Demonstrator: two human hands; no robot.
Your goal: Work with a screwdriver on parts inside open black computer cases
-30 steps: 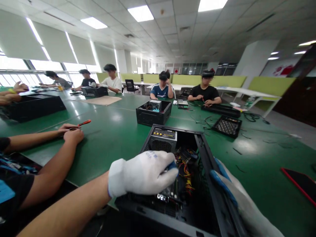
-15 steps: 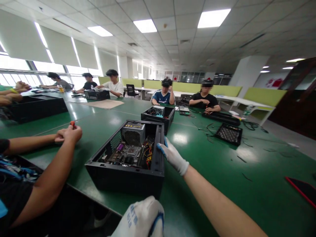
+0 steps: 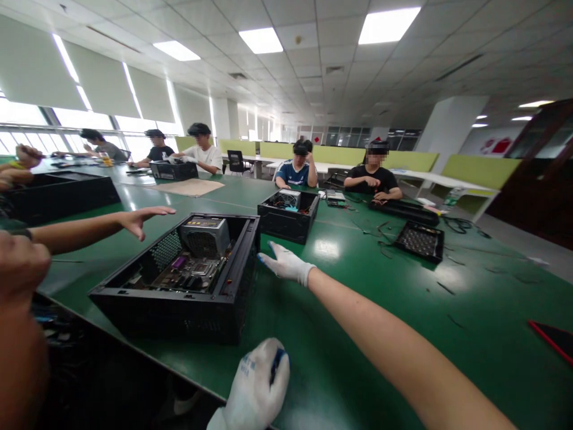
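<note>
A black computer case (image 3: pixel 179 319) lies with its open side up on the green table, showing a power supply (image 3: pixel 205 237), a motherboard (image 3: pixel 192 272) and a purple connector. My right hand (image 3: pixel 289 264), in a white glove with blue fingertips, is beside the case's right wall with thumb and fingers apart. It holds nothing; whether a fingertip touches the wall I cannot tell. My left hand (image 3: pixel 259 379), gloved alike, is nearer me at the table's front edge. Its fingers are curled, and a dark gap shows between them. What they hold, if anything, is hidden.
At left a co-worker's bare hand (image 3: pixel 136 224) reaches over the case's left side. A second open case (image 3: pixel 289 218) stands behind. To the right are a black perforated panel (image 3: pixel 419 240), cable scraps and a red-edged black pad (image 3: pixel 553 340). Several people sit around the table.
The case has shifted left and turned a little. My right hand has come off its right edge with fingers spread. The co-worker's hands have parted, one stretching toward the case.
</note>
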